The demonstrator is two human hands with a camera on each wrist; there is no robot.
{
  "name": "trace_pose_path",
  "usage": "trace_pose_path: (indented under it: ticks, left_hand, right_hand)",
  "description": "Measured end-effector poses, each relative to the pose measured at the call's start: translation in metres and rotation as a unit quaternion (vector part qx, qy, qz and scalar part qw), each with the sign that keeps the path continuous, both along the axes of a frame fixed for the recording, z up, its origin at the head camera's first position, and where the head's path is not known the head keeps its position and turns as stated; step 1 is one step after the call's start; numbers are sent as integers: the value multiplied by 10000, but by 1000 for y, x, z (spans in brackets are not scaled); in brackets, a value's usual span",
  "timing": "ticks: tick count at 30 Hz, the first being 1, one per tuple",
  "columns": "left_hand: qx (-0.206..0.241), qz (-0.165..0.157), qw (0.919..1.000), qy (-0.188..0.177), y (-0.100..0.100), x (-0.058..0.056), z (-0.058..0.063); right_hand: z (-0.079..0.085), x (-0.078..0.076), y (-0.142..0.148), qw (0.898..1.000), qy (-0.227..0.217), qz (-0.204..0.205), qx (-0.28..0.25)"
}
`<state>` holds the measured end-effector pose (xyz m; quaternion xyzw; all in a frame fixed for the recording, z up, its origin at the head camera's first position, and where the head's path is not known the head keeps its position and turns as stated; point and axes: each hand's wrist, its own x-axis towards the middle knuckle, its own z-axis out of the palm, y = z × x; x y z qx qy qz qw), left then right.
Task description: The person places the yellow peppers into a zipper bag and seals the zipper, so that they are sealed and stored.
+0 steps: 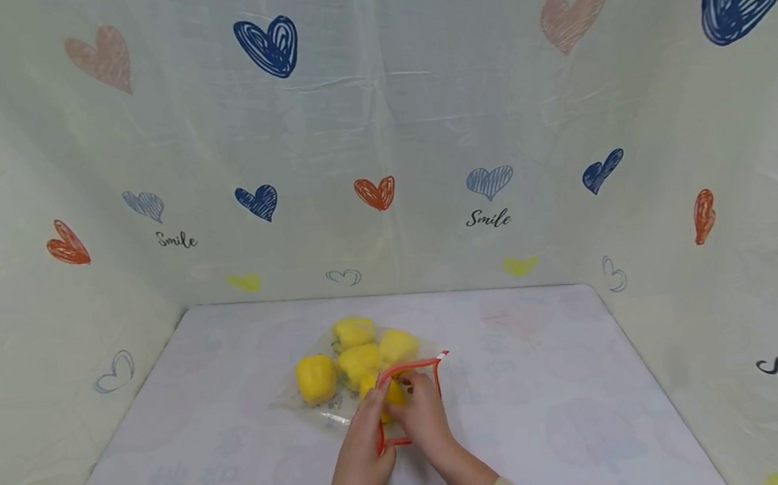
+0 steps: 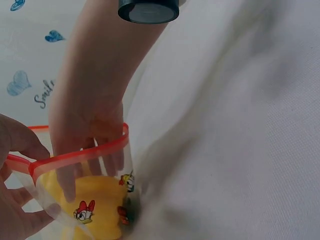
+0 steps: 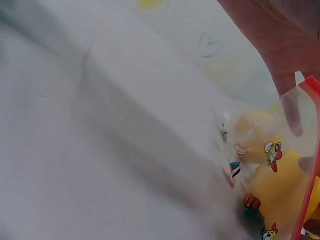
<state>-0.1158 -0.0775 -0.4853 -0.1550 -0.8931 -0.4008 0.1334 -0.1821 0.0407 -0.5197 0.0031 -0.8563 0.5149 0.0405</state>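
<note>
A clear zip bag with a red rim [image 1: 410, 366] and cartoon prints lies on the table, its mouth spread towards me. Several yellow bell peppers [image 1: 316, 379] are inside it. My left hand [image 1: 363, 453] grips the left side of the rim, thumb and fingers on either side of the plastic in the left wrist view. Through the mouth reaches my right hand [image 1: 423, 415], its fingers extended down at the nearest pepper [image 2: 100, 202]. They seem to touch this pepper, but whether they grasp it is hard to see through the plastic.
The white table [image 1: 539, 417] carries faint prints. A pale curtain [image 1: 419, 127] with hearts and "Smile" lettering encloses it at the back and both sides. A dark round object [image 2: 148, 11] sits at the right wrist in the left wrist view.
</note>
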Motion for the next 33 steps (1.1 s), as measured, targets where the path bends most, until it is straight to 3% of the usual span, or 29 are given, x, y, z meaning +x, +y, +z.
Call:
trace_pose_path:
  ticks: [12, 24, 33]
  left_hand:
    - [73, 17, 9999, -106, -1, 0, 0]
    - [115, -27, 9999, -41, -2, 1, 0]
    - [77, 15, 10000, 33, -3, 2, 1]
  right_hand:
    - [0, -2, 1, 9984, -173, 501, 214]
    - [-1, -5, 6, 9872, 543, 1498, 10]
    - [0, -3, 14, 9834, 407, 1768, 103]
